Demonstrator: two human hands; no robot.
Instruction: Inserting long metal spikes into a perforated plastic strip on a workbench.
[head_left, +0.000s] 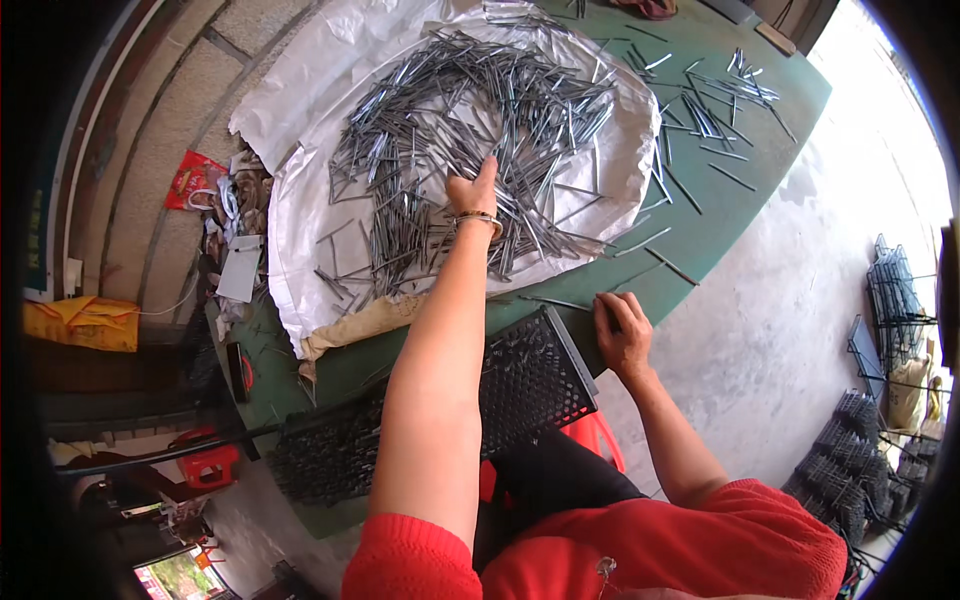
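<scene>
A large heap of thin dark metal rods (pixel 400 215) lies on white plastic sheeting (pixel 300 250) on the green table (pixel 755 125). My left hand (pixel 474 192), with a bracelet at the wrist, reaches into the middle of the heap; its fingers close around several rods and are partly hidden among them. At the table's near right edge, my right hand (pixel 624 332) rests with bent fingers. One loose rod (pixel 555 302) points toward its fingertips; whether they pinch its end is unclear. Below the heap, a black perforated tray (pixel 530 375) extends under my left forearm.
More rods (pixel 705 120) lie scattered on the right of the table. Left of the sheeting are a red packet (pixel 193 181), crumpled scraps and a white card (pixel 240 268). Stacked black wire racks (pixel 850 455) stand on the floor at right. A red stool (pixel 597 437) is beneath me.
</scene>
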